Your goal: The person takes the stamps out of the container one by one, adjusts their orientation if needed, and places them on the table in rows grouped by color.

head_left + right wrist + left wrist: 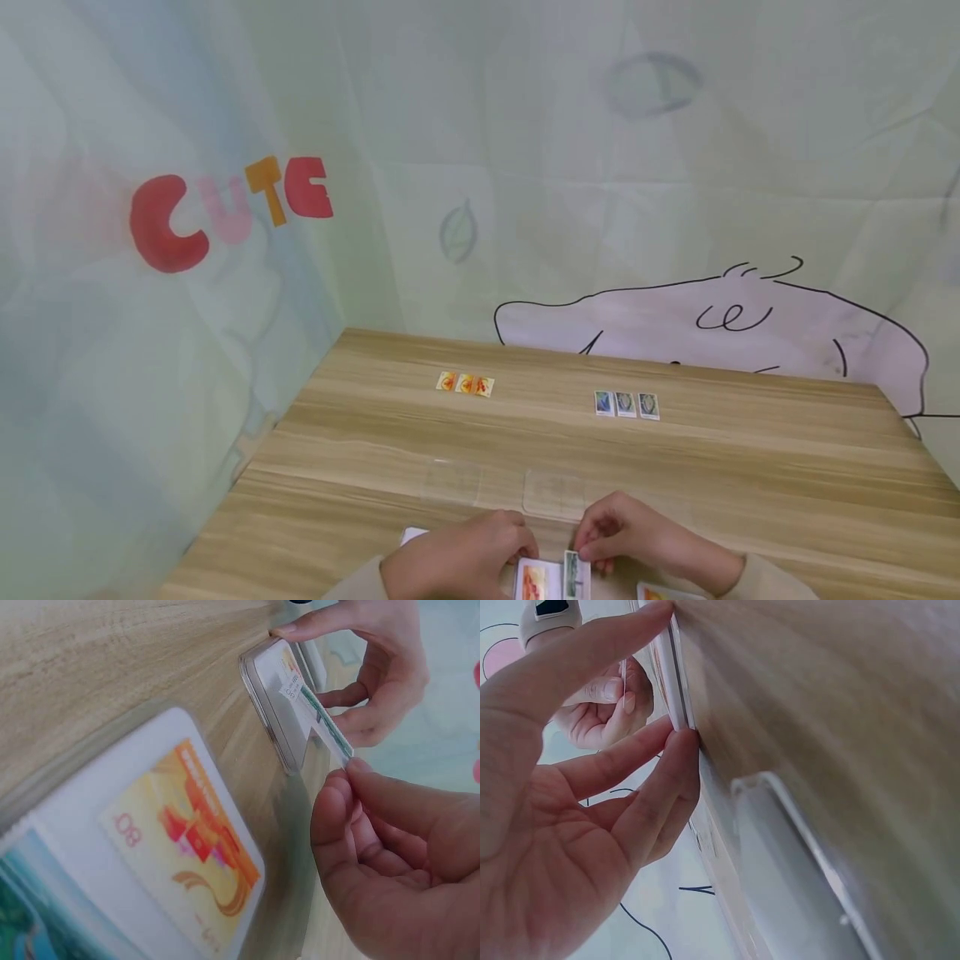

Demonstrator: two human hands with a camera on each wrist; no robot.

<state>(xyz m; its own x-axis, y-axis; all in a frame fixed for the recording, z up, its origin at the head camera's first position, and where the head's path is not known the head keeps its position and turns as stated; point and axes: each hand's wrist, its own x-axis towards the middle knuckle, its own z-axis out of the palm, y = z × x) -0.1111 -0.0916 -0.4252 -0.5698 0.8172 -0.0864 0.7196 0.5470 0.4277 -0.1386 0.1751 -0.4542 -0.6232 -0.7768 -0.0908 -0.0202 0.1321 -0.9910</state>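
Right hand: this hand (633, 537) pinches one end of a green stamp (572, 575) between thumb and finger.
Green stamp: slanted over the middle case (553, 575), next to the red-orange stamp (535, 583) there; whether its far end touches the case, I cannot tell.
Left hand: this hand (457, 554) grips the middle case by its edges, thumb at one end and fingers at the other.
Middle case: white, with a clear rim, on the counter (375, 433) between the hands.
Right case: another white case (90, 862) near the right hand, bearing an orange stamp (184, 840) marked 80 and a teal stamp (45, 900), the latter cut off by the right wrist view.
Left case: a third white case (412, 533), mostly hidden behind the left hand in the head view.
Clear plates: one (453, 482) and another (553, 492), lying apart just beyond the hands.
Far stamps: three orange ones (466, 383) in a row on the left, three bluish ones (626, 405) in a row to their right.
Backdrop: pale cloth (450, 100) with the letters CUTE (303, 187) and a pinkish cartoon animal (652, 321).
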